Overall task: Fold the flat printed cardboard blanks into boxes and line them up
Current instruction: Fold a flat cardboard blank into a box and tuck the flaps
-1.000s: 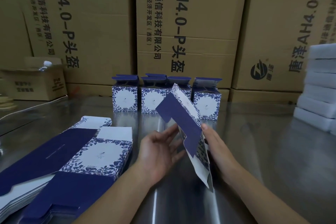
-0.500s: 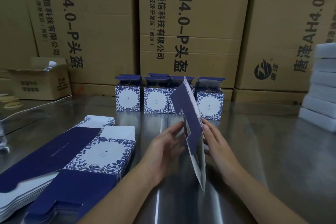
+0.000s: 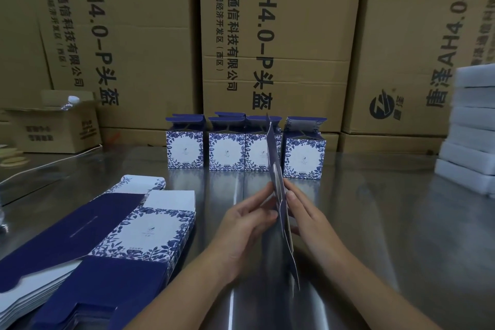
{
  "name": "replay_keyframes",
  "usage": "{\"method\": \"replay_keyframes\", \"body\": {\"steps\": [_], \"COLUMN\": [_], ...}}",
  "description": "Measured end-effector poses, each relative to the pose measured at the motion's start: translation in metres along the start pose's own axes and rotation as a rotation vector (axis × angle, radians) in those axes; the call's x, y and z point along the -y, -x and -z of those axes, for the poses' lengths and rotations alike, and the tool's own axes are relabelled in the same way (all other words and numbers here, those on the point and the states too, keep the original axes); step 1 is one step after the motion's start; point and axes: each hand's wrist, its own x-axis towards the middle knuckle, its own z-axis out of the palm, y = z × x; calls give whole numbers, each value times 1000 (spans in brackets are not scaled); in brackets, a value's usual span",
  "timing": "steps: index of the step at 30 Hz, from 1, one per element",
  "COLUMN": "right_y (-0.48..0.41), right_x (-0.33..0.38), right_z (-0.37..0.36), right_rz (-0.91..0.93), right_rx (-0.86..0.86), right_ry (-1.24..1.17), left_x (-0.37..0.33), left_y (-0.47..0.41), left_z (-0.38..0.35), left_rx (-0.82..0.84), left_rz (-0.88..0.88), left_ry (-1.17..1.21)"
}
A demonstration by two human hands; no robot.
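A flat blue-and-white printed blank (image 3: 278,185) stands on edge, nearly edge-on to me, over the steel table. My left hand (image 3: 246,225) holds its left face with fingers and thumb at the fold. My right hand (image 3: 308,211) presses its right face with fairly straight fingers. Behind it several folded floral boxes (image 3: 227,151) stand in a row with their top flaps open. A stack of flat blanks (image 3: 107,244) lies at the lower left.
Large brown shipping cartons (image 3: 267,43) wall off the back of the steel table (image 3: 388,222). A small open carton (image 3: 51,126) sits at the left rear. White foam blocks (image 3: 471,128) are stacked at the right edge.
The blank has turned from tilted with its blue face showing to nearly edge-on and upright. Both hands have closed in on it from either side.
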Motion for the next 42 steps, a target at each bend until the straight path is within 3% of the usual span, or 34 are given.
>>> {"method": "replay_keyframes", "body": {"steps": [11, 18, 25, 30, 42], "right_y": [4, 4, -5, -6, -3], "right_x": [3, 2, -6, -5, -4], "right_z": [3, 1, -2, -2, 1], "right_rz": [74, 101, -23, -11, -126], "right_rx": [33, 58, -32, -34, 51], "right_ry": [61, 46, -12, -42, -126], "left_x": [5, 5, 4, 2, 6], "left_y": [6, 5, 2, -1, 4], "left_z": [-11, -12, -8, -2, -6], "left_rx": [66, 45, -124, -228, 63], "left_rz": [-5, -25, -41, -46, 11], "left_ry": [-264, -291, -201, -149, -264]}}
